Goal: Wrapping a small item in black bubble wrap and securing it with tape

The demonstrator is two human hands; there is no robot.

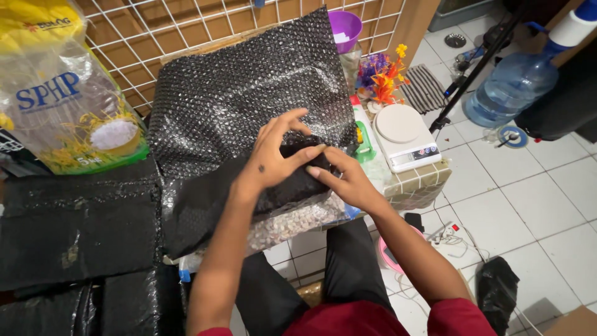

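Note:
My left hand (pixel 277 155) presses down flat on a bundle wrapped in black bubble wrap (pixel 292 186), fingers spread over its top. My right hand (pixel 345 177) pinches the wrap's edge at the bundle's right side, fingertips meeting those of the left hand. A large sheet of black bubble wrap (pixel 249 87) spreads out behind the bundle, rising against a white wire grid (pixel 155 25). Under the bundle, a clear bag of small pale grains (pixel 292 224) shows at the near edge.
A big rice sack (pixel 62 93) stands at left, black wrapped packs (pixel 74 230) below it. A white kitchen scale (pixel 404 137) sits on a small tiled stand at right, beside artificial flowers (pixel 382 78) and a purple cup (pixel 344 28). A water jug (pixel 513 84) and a tripod leg stand on the tiled floor.

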